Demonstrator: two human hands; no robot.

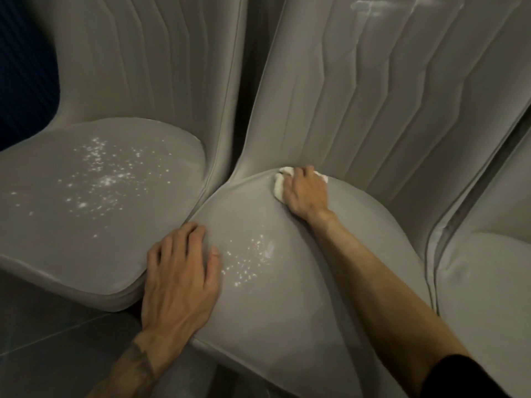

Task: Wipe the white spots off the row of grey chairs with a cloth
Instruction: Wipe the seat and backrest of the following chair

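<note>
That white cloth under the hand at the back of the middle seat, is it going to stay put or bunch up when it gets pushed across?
The cloth looks soft and floppy: it is crumpled under the right hand, so it will probably bunch unless pressed flat. It seems light. The middle seat looks smooth, so it should slide easily.

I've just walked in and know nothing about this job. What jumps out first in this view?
The scatter of white spots across the left chair seat catches the eye first, with a smaller patch near the front of the middle chair seat. At the back of that middle seat the right hand presses a white cloth down, while the left hand lies flat on its front left edge.
</note>
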